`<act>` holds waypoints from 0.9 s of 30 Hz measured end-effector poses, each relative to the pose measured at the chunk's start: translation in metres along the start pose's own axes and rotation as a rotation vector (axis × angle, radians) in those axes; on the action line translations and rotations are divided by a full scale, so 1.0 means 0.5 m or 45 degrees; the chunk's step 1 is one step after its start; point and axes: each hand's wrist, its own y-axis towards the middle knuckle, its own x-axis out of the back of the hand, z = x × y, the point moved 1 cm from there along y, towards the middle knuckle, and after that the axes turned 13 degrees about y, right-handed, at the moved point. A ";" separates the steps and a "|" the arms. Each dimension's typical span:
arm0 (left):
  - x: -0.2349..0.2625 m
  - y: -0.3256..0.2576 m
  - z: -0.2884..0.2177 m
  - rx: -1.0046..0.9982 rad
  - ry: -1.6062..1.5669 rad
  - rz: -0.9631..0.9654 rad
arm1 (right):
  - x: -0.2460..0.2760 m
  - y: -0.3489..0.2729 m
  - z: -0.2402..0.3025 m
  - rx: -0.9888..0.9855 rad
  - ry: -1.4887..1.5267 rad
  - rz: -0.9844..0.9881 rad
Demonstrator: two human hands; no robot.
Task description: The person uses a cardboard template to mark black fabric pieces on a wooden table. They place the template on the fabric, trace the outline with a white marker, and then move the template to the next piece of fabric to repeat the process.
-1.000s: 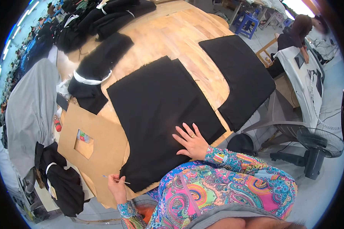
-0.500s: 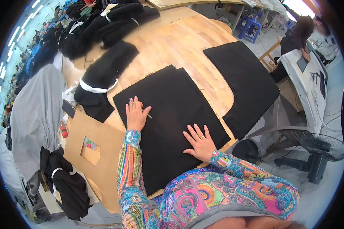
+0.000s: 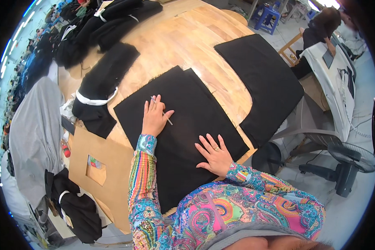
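A stack of black cloth panels (image 3: 183,121) lies flat before me, with frayed edges. My left hand (image 3: 155,120) rests on its left part and keeps a thin pale pen-like stick (image 3: 168,119) threaded between its fingers; the exact kind of stick is not clear. On the lower right of the cloth, my right hand (image 3: 216,156) lies palm down with fingers spread, holding nothing. Another black cloth piece (image 3: 262,79), with a curved inner edge, lies to the right on the wooden table (image 3: 171,46).
Left of the cloth are a brown cardboard template (image 3: 77,156) with a cut-out and a black bundle (image 3: 100,79) tied with white cloth. More black bundles (image 3: 112,25) lie at the far left. A fan (image 3: 348,166) and a plastic chair (image 3: 304,121) stand right. A co-worker (image 3: 321,29) works beyond.
My left hand has slid slightly right and away over the cloth, its fingers more bent around the stick. The right hand stays spread on the cloth. The whole view has shifted a little.
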 end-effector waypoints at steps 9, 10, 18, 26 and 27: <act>-0.002 -0.015 -0.014 -0.021 0.020 -0.053 | 0.008 0.070 -0.037 -0.079 0.044 -0.140; 0.001 -0.019 -0.010 -0.015 0.039 -0.059 | 0.028 0.090 -0.031 -0.057 0.026 -0.140; 0.000 -0.015 -0.016 -0.015 0.052 -0.061 | -0.006 0.132 -0.052 -0.137 -0.077 -0.264; 0.028 -0.030 -0.022 -0.013 0.029 -0.046 | 0.015 0.056 -0.055 -0.151 -0.100 -0.171; 0.033 -0.038 -0.027 -0.028 0.035 -0.071 | 0.010 0.052 -0.060 -0.157 -0.115 -0.158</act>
